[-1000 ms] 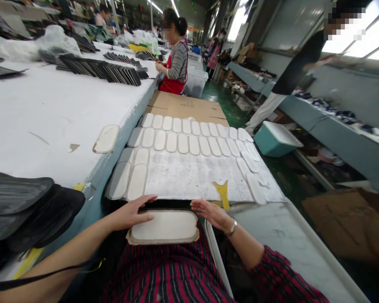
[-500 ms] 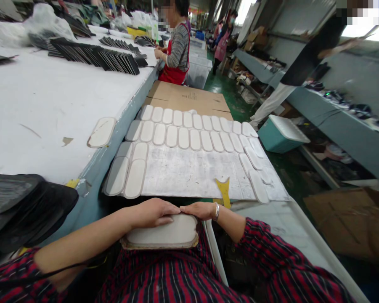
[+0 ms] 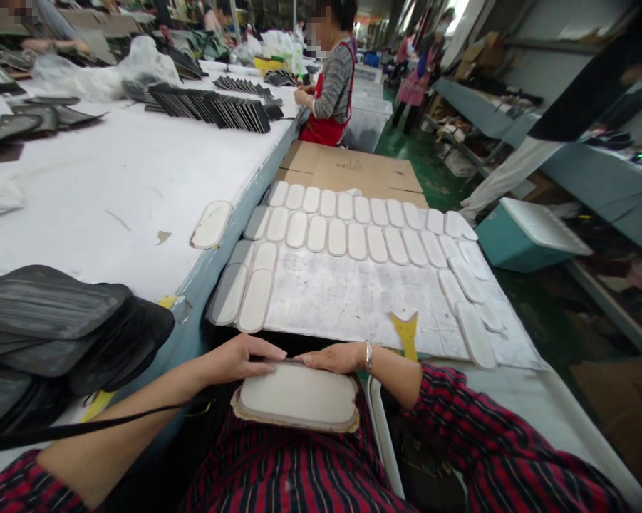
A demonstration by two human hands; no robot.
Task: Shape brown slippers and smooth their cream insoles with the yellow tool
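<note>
A stack of white oval pads [image 3: 299,397] with brownish edges rests against my striped shirt. My left hand [image 3: 249,358] touches its upper left edge, thumb bent over the top pad and fingers pressed along the far side. My right hand [image 3: 334,358], with a silver bracelet at the wrist, lies over the far edge, closed on the same stack. Beyond my hands, a board [image 3: 342,292] bears rows of white oval pads [image 3: 336,237]. A yellow forked piece [image 3: 406,333] lies at its near edge.
To the left, a white table [image 3: 112,149] holds dark stacked pieces [image 3: 48,299], one oval pad [image 3: 212,224] and a black fanned row [image 3: 214,107]. A person in a red apron [image 3: 328,89] stands beyond a cardboard sheet [image 3: 353,167]. A teal bin [image 3: 529,235] is right.
The view has turned left, so the scene sits further right. My left hand has shifted slightly on the stack, and a small gap now shows between the hands.
</note>
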